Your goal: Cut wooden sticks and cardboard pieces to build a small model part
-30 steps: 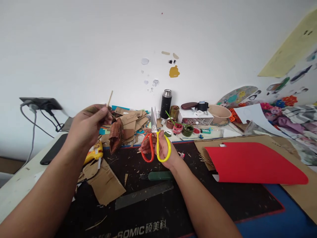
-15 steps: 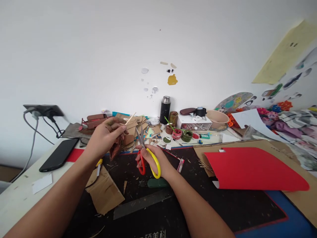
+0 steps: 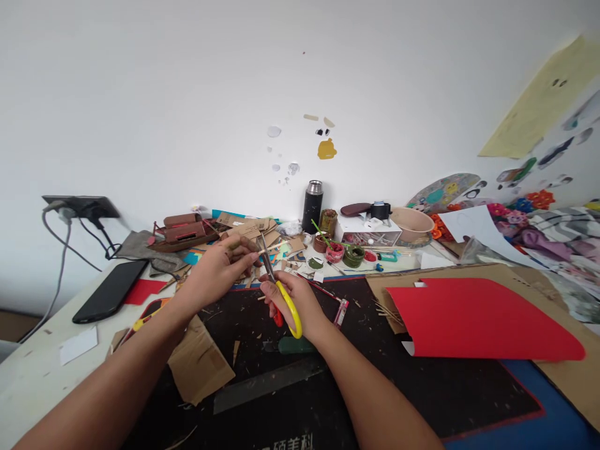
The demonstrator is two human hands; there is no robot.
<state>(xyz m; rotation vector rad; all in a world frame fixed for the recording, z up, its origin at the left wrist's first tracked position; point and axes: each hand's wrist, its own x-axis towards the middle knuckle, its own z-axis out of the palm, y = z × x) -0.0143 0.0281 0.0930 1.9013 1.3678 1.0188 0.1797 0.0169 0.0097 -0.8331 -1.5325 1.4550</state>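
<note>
The scissors point(image 3: 287, 301) in my right hand point(image 3: 300, 299) have shiny bare metal blades and glossy plastic handles. The stick point(image 3: 272, 247) in my left hand point(image 3: 220, 270) is thin pale wood, matt. The mat point(image 3: 398, 387) under them is matt and looks dusty. The cardboard point(image 3: 201, 365) is rough paper board with torn edges. The red paper point(image 3: 478, 319) is smooth. The phone point(image 3: 110, 290) is glossy.
</note>
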